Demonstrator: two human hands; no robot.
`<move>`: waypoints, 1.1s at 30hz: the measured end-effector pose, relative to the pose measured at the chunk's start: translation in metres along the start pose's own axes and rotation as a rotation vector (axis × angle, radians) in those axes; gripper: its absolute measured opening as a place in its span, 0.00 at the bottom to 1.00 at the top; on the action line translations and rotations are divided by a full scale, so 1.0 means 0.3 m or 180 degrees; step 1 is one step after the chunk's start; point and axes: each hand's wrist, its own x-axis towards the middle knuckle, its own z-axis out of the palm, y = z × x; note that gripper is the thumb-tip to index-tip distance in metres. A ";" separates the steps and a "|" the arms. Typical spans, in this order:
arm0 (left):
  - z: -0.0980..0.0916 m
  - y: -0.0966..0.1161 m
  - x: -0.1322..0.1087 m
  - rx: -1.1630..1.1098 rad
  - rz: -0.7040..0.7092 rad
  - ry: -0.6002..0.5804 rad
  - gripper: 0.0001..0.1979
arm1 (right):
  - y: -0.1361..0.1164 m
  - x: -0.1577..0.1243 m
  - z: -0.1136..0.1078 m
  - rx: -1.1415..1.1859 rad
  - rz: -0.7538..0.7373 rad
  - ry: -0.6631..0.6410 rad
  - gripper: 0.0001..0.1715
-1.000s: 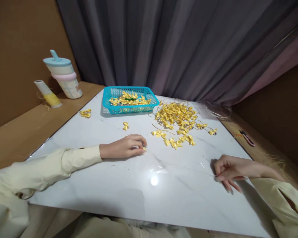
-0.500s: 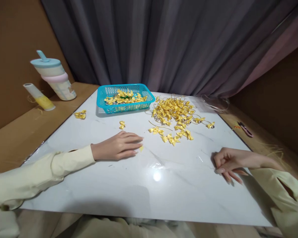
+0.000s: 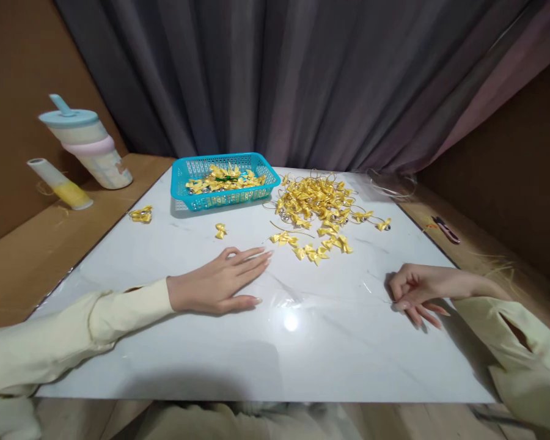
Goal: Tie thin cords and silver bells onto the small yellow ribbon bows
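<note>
My left hand [image 3: 224, 281] rests palm down over the white marbled sheet, fingers stretched out and thumb apart, holding nothing visible. A single yellow ribbon bow [image 3: 220, 231] lies just beyond it. To the right, my right hand [image 3: 417, 296] has thumb and forefinger pinched together, its other fingers loosely extended. Whatever is in that pinch is too small to name; a faint thin line shows near the fingertips. Between and beyond the hands lies a heap of yellow bows [image 3: 318, 198] with silvery bells and thin cord loops. Several bows [image 3: 315, 253] are strung along its near side.
A blue plastic basket [image 3: 178, 192] holding more yellow bows and a green piece stands at the back. Two bows [image 3: 141, 214] or so lie at left. A tumbler [image 3: 91, 150] and a tube with yellow thread [image 3: 66, 189] stand left; small snips [image 3: 447, 231] lie right.
My left hand has spread its thumb away and turned slightly; the small yellow scrap at its fingertips no longer shows. My right hand keeps its pinch. The whole view has shifted slightly.
</note>
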 end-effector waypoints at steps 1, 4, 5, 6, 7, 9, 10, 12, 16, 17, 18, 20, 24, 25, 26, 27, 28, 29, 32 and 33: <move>0.004 0.012 0.012 -0.0030 -0.0034 -0.0062 0.32 | 0.010 0.005 -0.008 0.0034 -0.0048 -0.0052 0.19; 0.002 0.022 0.031 -0.0091 -0.0021 -0.0172 0.30 | 0.031 0.013 -0.023 0.0120 -0.0202 -0.0079 0.19; -0.002 0.020 0.031 -0.0112 0.0000 -0.0184 0.29 | 0.034 0.012 -0.026 0.0130 -0.0222 -0.0092 0.18; -0.006 0.017 0.027 -0.0139 0.0015 -0.0188 0.28 | 0.036 0.012 -0.027 0.0133 -0.0233 -0.0103 0.18; -0.010 0.013 0.021 -0.0176 0.0028 -0.0196 0.28 | 0.036 0.010 -0.027 0.0131 -0.0235 -0.0112 0.17; -0.016 0.007 0.004 -0.0268 0.0033 -0.0229 0.27 | 0.034 0.009 -0.026 0.0128 -0.0229 -0.0135 0.17; -0.017 0.005 -0.005 -0.0320 0.0032 -0.0258 0.27 | 0.033 0.009 -0.026 0.0131 -0.0226 -0.0141 0.17; -0.016 0.003 -0.022 -0.0421 0.0040 -0.0323 0.27 | 0.032 0.011 -0.026 0.0139 -0.0221 -0.0155 0.17; -0.014 0.002 -0.042 -0.0638 0.0060 -0.0374 0.29 | 0.038 0.017 -0.028 0.0138 -0.0234 -0.0153 0.17; -0.014 0.002 -0.045 -0.0679 0.0056 -0.0372 0.30 | 0.039 0.017 -0.029 0.0133 -0.0236 -0.0155 0.17; -0.015 0.001 -0.048 -0.0694 0.0054 -0.0369 0.30 | 0.040 0.017 -0.029 0.0128 -0.0236 -0.0153 0.17; -0.016 0.000 -0.054 -0.0613 0.0075 -0.0347 0.31 | 0.041 0.017 -0.030 0.0119 -0.0226 -0.0158 0.17; -0.007 0.002 -0.066 -0.0197 0.0303 -0.0203 0.28 | 0.035 0.014 -0.027 0.0131 -0.0214 -0.0168 0.18; -0.004 0.002 -0.068 -0.0112 0.0352 -0.0149 0.27 | 0.033 0.014 -0.026 0.0141 -0.0220 -0.0166 0.18; -0.001 0.003 -0.070 -0.0047 0.0380 -0.0099 0.26 | 0.032 0.013 -0.025 0.0153 -0.0232 -0.0165 0.17; 0.002 0.002 -0.071 0.0002 0.0392 -0.0061 0.26 | 0.030 0.013 -0.024 0.0162 -0.0247 -0.0164 0.17; 0.004 0.002 -0.071 0.0033 0.0397 -0.0038 0.26 | 0.029 0.012 -0.024 0.0166 -0.0264 -0.0168 0.17; 0.005 0.000 -0.072 0.0051 0.0404 -0.0027 0.26 | 0.029 0.012 -0.023 0.0168 -0.0281 -0.0174 0.17; 0.007 -0.009 -0.071 0.0060 0.0433 -0.0031 0.25 | 0.029 0.012 -0.024 0.0173 -0.0306 -0.0196 0.16; 0.007 -0.012 -0.071 0.0053 0.0435 -0.0032 0.25 | 0.030 0.012 -0.025 0.0180 -0.0311 -0.0200 0.16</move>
